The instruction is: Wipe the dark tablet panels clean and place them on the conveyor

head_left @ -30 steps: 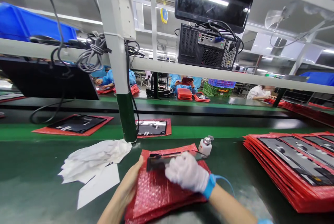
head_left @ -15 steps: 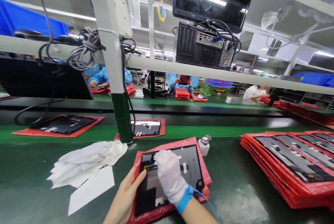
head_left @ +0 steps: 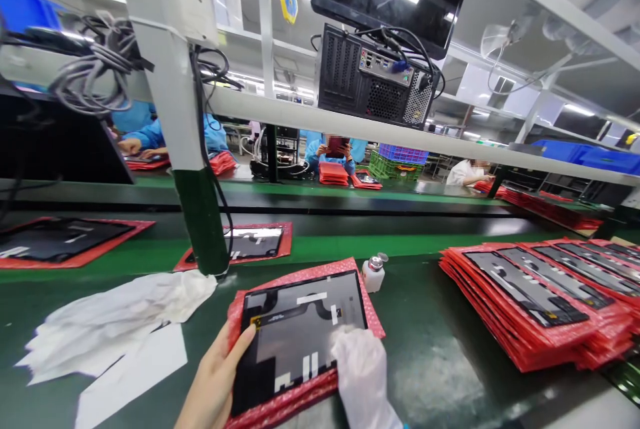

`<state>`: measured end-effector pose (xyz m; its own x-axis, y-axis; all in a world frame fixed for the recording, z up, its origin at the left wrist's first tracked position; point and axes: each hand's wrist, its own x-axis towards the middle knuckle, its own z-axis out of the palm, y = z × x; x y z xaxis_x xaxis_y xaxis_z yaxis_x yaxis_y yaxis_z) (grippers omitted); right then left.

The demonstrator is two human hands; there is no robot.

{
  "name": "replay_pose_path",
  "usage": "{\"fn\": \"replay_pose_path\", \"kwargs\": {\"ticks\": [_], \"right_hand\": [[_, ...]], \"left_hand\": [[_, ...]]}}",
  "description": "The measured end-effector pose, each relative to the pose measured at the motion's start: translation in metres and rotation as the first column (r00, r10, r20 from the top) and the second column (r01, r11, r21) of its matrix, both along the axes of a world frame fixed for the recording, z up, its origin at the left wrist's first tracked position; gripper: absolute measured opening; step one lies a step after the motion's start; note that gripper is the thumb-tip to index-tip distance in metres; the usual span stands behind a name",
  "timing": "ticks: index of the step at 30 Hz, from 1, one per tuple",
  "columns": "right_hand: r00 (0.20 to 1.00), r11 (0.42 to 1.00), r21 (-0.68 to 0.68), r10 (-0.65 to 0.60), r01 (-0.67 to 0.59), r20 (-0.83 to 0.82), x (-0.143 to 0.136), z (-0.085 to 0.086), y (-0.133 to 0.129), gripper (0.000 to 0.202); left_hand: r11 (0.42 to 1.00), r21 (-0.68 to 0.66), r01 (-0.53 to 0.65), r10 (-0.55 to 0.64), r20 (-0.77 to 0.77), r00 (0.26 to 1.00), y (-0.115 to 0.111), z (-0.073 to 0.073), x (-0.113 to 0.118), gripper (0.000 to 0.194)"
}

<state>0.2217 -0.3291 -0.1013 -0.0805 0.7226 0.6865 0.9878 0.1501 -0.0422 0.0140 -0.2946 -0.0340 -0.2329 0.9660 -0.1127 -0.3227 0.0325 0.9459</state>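
Observation:
A dark flat panel (head_left: 295, 329) with white strips and a yellow tab lies on red bubble wrap (head_left: 373, 322) at the bottom centre. My left hand (head_left: 215, 369) is bare and grips the left edge of panel and wrap, its thumb on top beside the yellow tab. In a white glove, my right hand (head_left: 363, 372) is at the panel's lower right corner, its fingers bunched together and blurred. Whether it pinches the edge or a cloth cannot be made out. A small white pump bottle (head_left: 373, 274) stands just beyond the wrap's right corner.
Stacks of red wraps with panels (head_left: 525, 309) fill the right. Crumpled white cloths (head_left: 120, 316) and a white sheet (head_left: 135, 376) lie left. A green post (head_left: 200, 222) rises behind them. More panels rest on the green strip. People in blue sit beyond.
My right hand has moved from the middle of the panel to its lower right corner, uncovering the panel's centre. My left hand keeps its grip. The view has shifted to the right.

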Motion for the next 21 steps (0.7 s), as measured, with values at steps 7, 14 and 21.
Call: {"fn": "replay_pose_path", "kwargs": {"ticks": [7, 14, 21], "right_hand": [[0.995, 0.993, 0.114, -0.031, 0.02, 0.098, -0.033, 0.017, 0.027, 0.024], [0.984, 0.984, 0.167, 0.034, -0.063, 0.175, -0.071, 0.008, 0.024, 0.03], [0.985, 0.988, 0.137, 0.055, -0.078, 0.164, -0.073, 0.015, 0.03, 0.035]], "left_hand": [[0.999, -0.006, 0.039, -0.038, 0.151, 0.988, -0.006, 0.01, 0.003, 0.069], [0.998, 0.054, 0.025, -0.032, 0.132, 0.991, -0.004, 0.009, 0.004, 0.066], [0.999, 0.024, 0.034, -0.037, 0.146, 0.989, -0.004, 0.004, 0.002, 0.069]]}}
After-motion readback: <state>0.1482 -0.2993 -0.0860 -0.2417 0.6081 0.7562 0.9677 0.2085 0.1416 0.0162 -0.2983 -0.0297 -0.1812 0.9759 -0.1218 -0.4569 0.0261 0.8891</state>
